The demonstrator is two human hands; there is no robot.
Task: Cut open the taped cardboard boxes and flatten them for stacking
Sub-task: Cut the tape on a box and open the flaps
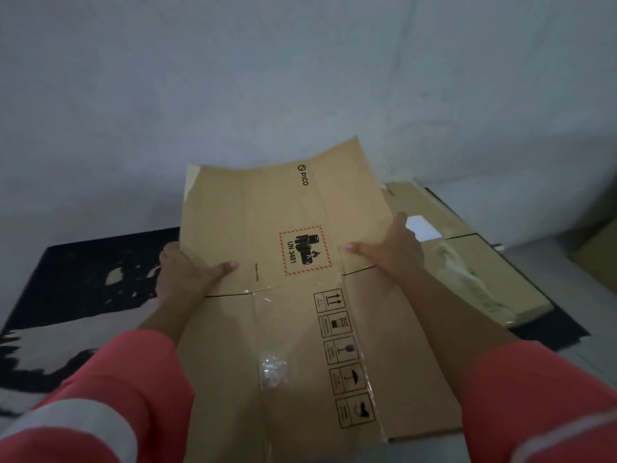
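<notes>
holding a flattened pico cardboard box (287, 202) by both side edges, the head view shows the left hand (187, 275) pinching the left edge, thumb on the printed face, fingers hidden beneath. the right hand (394, 252) grips the opposite edge, thumb on top. crumpled clear tape (273, 367) clings nearer the person than both grips. just outside the right hand lies a pile of flattened cardboard (484, 272) on a dark rug (76, 279); past the box's far edge stands a pale wall (300, 78).

A dark patterned rug (83, 272) covers the grey floor (541, 262). A flattened cardboard box (484, 272) lies on the rug's right part.
</notes>
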